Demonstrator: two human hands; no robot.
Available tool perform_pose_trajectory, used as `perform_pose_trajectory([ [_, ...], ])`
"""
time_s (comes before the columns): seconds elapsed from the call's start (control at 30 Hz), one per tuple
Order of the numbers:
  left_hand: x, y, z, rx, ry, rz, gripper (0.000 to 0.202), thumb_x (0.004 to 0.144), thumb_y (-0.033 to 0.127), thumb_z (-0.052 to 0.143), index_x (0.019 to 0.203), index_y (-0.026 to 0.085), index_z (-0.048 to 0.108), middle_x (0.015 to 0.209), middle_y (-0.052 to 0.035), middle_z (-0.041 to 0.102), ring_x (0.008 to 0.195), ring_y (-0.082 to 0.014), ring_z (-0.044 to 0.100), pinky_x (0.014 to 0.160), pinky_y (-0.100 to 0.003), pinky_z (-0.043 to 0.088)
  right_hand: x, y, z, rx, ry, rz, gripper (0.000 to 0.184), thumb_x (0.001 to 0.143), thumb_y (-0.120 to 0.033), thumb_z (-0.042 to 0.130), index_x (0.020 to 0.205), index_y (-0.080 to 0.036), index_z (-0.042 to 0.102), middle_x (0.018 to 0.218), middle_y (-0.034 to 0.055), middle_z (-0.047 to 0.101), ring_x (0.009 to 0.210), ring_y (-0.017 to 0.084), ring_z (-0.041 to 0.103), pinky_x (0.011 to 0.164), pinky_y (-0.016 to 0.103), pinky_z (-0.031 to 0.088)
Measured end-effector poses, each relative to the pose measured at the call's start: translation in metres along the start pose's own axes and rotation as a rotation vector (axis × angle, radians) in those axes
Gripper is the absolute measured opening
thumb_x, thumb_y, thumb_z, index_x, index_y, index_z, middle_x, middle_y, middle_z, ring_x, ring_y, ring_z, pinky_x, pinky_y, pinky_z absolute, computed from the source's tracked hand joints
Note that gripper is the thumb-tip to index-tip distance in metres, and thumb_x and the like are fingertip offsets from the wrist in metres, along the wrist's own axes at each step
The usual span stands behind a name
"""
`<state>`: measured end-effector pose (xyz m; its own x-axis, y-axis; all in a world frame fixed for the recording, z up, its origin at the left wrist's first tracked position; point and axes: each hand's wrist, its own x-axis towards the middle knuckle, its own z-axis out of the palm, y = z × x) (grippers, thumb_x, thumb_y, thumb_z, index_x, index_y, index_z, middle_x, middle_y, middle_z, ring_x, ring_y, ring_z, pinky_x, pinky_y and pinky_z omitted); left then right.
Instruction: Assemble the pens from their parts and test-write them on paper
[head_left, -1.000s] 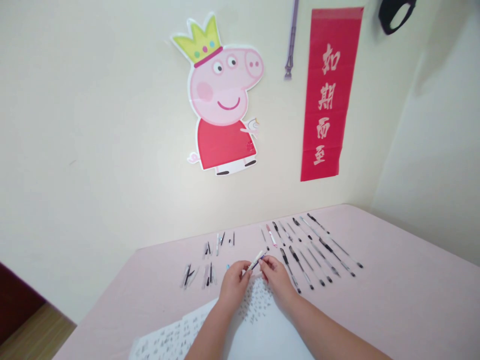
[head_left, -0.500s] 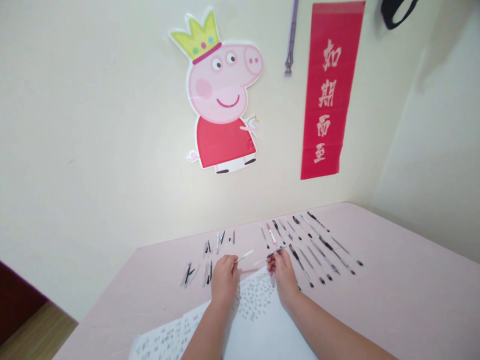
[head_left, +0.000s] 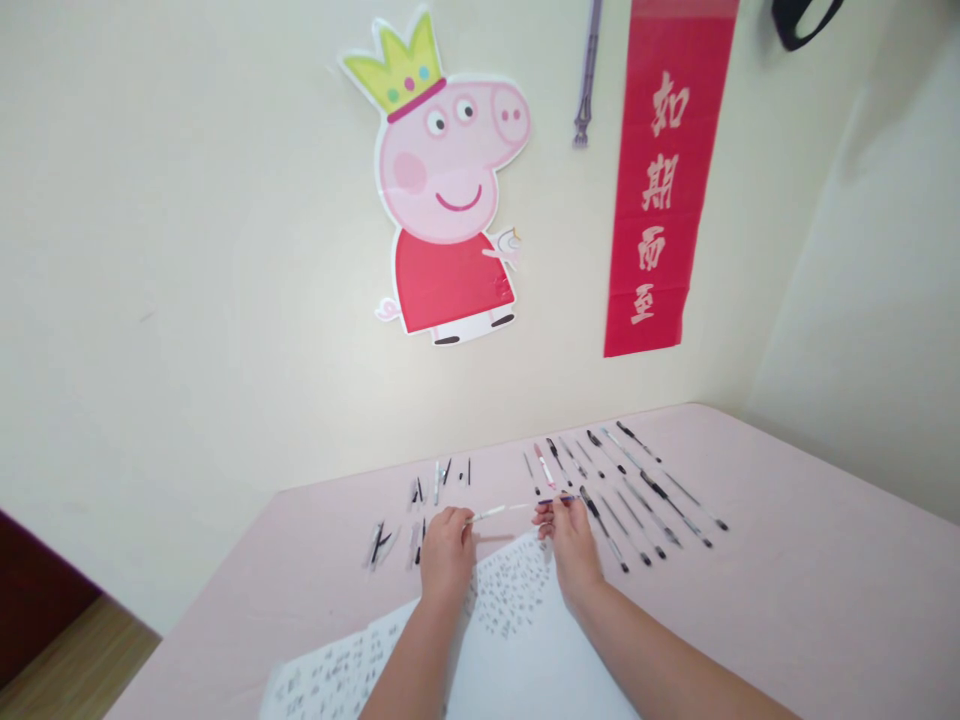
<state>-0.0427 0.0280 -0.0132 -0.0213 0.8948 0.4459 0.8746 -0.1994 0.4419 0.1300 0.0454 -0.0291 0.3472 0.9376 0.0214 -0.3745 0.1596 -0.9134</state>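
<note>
My left hand [head_left: 447, 550] is closed in a pinch on a white pen barrel [head_left: 491, 512], which points right and slightly up over the table. Facing it, my right hand [head_left: 564, 520] pinches a slim dark purple pen part [head_left: 555, 500] with a pale, narrow end [head_left: 519, 506] reaching left. The pale end lies almost in line with the barrel's tip; whether they touch I cannot tell. Below both hands lie sheets of paper [head_left: 525, 650] covered partly in handwriting.
On the pink table [head_left: 787, 560], several pens and refills [head_left: 667, 500] lie in slanted rows at the right. Small groups of pen pieces [head_left: 379, 545] lie at the left. Behind stands a wall with a cartoon pig cutout [head_left: 454, 200] and a red banner [head_left: 667, 180].
The two held pen pieces have come nearly into line, their facing ends closer together. The dark purple part has turned more level. The view has shifted slightly.
</note>
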Motion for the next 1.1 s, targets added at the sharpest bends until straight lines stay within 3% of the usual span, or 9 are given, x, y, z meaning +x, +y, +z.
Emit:
perform_pose_trajectory([
  [1.1,-0.0013,-0.0053,0.0054,-0.017,-0.005,-0.012,0.022,0.078,0.011,0.046,0.089,0.02,0.062,0.089,-0.0048,0.062,0.088,-0.0205,0.054,0.077,-0.031,0.039,0.0004,0.001,-0.001,-0.045,-0.031,-0.013,0.025,0.078,-0.044,0.054,0.08,-0.022,0.044,0.071,-0.0006,0.059,0.057,0.012,0.057,0.044,0.022,0.044],
])
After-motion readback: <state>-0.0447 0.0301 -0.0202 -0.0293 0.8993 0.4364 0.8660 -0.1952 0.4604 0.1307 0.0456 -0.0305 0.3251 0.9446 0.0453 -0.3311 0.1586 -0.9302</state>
